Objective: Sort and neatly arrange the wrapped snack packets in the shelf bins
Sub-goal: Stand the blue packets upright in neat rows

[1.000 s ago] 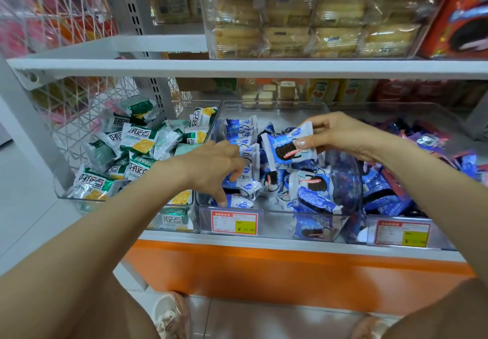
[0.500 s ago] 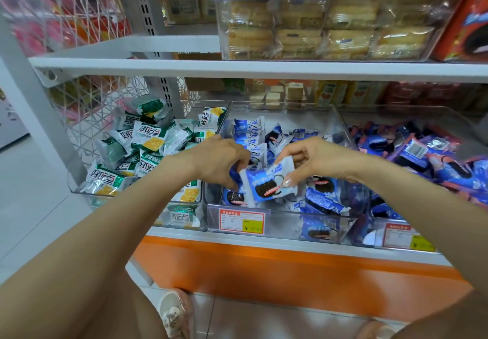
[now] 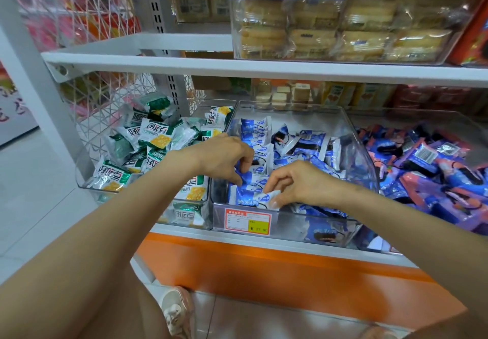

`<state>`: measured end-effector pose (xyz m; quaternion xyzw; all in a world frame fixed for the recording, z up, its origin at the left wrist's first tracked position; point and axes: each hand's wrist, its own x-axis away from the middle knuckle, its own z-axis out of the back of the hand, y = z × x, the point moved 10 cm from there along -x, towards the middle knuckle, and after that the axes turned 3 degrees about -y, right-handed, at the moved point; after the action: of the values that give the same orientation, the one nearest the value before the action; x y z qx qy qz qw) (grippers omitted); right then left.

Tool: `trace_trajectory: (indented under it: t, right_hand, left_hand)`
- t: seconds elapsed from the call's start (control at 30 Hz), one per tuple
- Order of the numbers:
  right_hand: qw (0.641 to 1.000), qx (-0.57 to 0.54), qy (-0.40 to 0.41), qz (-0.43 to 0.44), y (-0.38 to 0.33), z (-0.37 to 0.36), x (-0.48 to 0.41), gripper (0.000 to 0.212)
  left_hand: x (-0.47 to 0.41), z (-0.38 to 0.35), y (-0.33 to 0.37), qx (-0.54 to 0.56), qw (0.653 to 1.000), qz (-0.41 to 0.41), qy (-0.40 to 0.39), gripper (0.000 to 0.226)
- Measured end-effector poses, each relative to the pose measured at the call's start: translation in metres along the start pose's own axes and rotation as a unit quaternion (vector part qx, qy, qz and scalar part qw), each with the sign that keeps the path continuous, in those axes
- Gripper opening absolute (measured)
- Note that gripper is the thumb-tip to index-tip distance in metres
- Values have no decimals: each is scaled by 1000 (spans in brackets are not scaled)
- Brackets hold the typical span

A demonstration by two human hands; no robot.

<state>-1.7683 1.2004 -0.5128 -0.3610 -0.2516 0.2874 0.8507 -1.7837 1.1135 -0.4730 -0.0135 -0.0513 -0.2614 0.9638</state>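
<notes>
Both hands are in the clear middle bin [image 3: 351, 138], which holds blue-and-white snack packets. My right hand [image 3: 293, 184] pinches one blue-and-white packet [image 3: 250, 197] at the bin's front left corner, laying it against the front wall. Just behind it, my left hand [image 3: 224, 156] has its fingers curled over the row of upright blue packets [image 3: 257, 138] along the bin's left side, holding them back. Loose blue packets [image 3: 309, 143] lie jumbled in the bin's right half.
The left bin [image 3: 87, 182] holds jumbled green-and-white packets [image 3: 155, 138]. Purple-and-blue packets [image 3: 433, 169] fill the right bin. An upper shelf [image 3: 237, 67] overhangs, carrying a clear box of yellow cakes [image 3: 340, 29]. An orange base panel [image 3: 264, 272] runs below.
My right hand carried the blue packet from above the bin down to its front left corner. The left hand stayed on the upright row at the left. The camera moved closer.
</notes>
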Motion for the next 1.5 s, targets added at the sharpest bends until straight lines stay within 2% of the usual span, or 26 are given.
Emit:
trace_trajectory:
  t: [0.17,0.33,0.4,0.53,0.6,0.67,0.73,0.8,0.9,1.1,1.27,1.4,1.5]
  right_hand:
    - [999,27,44,-12,-1,-3,-8,21]
    - [987,120,103,-27,-10,2,-8,28]
    - [983,135,118,-28,-12,2,-7,30]
    - [981,146,123,-29,-13,-1,-8,29]
    - [985,136,99,-28,-14,-3,-9,25]
    - [992,109,67,-17,-16,2,-9,15]
    - [994,78,71,-3,-17,16,-6,5]
    - [993,74,89,-3,-14,27,-3,7]
    - [986,135,95,-19,-11,20,-3,10]
    - [955,262,140,15,-29,9,-4,17]
    - [970,192,147,33,-27,14,-6,6]
    - [989,83,125,18,-14,23,-6,7]
    - [988,72,133,25,-12,25,-6,8]
  left_hand:
    - [13,11,-1,-4,1000,-8,11,16]
    - [23,-3,-2,-61,996,3,-62,24]
    - [23,-7,0,-92,993,3,-69,23]
    - [21,-14,8,-150,986,-6,-68,19]
    - [21,-17,10,-160,984,-6,-73,19]
    - [23,-15,9,-150,987,-6,-66,18]
    - [26,-8,7,-104,994,-5,-41,19]
    - [29,3,3,-35,999,-6,0,22]
    - [30,14,5,-9,998,-20,53,24]
    - [21,-6,13,-38,999,-29,11,40]
    - [20,-5,11,-39,999,-21,-8,44]
    - [19,-5,9,-48,999,-12,-19,45]
    - [19,-6,10,-59,998,-10,-24,43]
